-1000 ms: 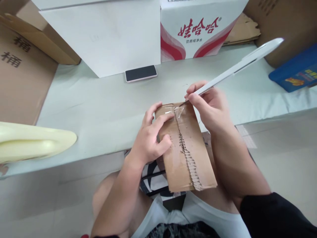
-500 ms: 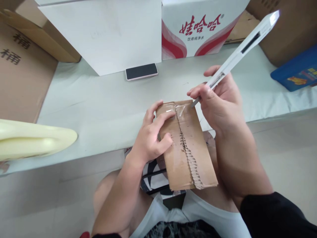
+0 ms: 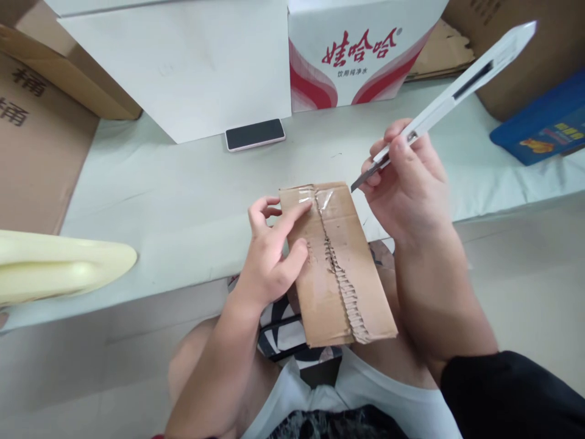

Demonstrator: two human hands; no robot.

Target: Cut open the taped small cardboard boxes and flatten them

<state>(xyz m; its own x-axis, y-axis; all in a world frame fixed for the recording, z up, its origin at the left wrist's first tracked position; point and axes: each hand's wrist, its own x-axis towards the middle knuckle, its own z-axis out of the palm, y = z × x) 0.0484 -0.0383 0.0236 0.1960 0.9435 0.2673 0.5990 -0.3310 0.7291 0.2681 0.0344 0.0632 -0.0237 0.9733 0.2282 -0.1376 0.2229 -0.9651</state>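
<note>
A small brown cardboard box [image 3: 331, 262] rests across my lap at the table's front edge. Its top seam is torn and ragged, with clear tape at the far end. My left hand [image 3: 274, 256] grips the box's left side, thumb and index finger on top and the other fingers by the far left corner. In my right hand [image 3: 411, 177] is a white utility knife [image 3: 457, 91], held closed between thumb and fingers. Its dark blade is out and points down just beside the box's far right corner, seemingly a little apart from it.
A phone [image 3: 255, 135] lies on the pale green tablecloth [image 3: 192, 195] before a white box [image 3: 183, 61] and a red-and-white water carton [image 3: 361, 55]. Large cardboard boxes [image 3: 41, 140] stand left, a blue package [image 3: 543, 125] right. A pale yellow object [image 3: 68, 268] juts in at left.
My right hand has drawn the knife slightly away from the box's far right corner, and more of the blade shows. The left hand's outer fingers have curled a little. The view has shifted slightly.
</note>
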